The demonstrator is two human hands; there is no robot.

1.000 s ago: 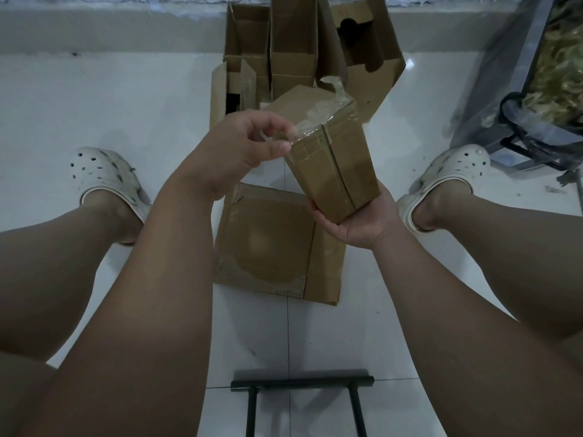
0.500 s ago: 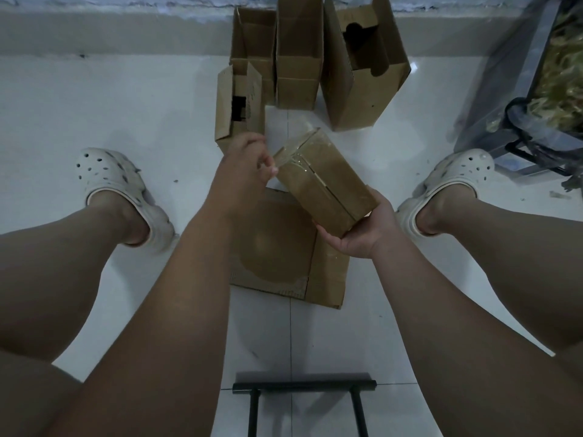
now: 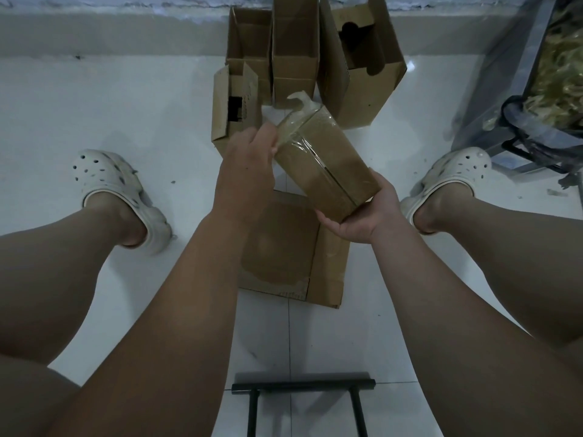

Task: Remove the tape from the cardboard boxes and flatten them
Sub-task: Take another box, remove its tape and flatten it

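A small brown cardboard box (image 3: 331, 165) is held tilted in the air between my legs. My right hand (image 3: 362, 212) grips its near lower end from underneath. My left hand (image 3: 249, 156) is at the box's far upper corner, fingers pinching the clear tape (image 3: 295, 121) that wraps that end. A loose curl of tape sticks up above the box. A flattened cardboard box (image 3: 284, 247) lies on the white tile floor below the held one.
Several open cardboard boxes (image 3: 356, 67) stand by the wall step ahead, with a smaller one (image 3: 233, 105) in front at left. My feet in white clogs (image 3: 120, 190) flank the work spot. A metal rack with bags (image 3: 542, 99) is at right. A black stool frame (image 3: 303, 392) sits near me.
The box has been tipped and turned in my right hand. My left hand shifted along its upper end, and a peeled curl of tape shows above the box again.
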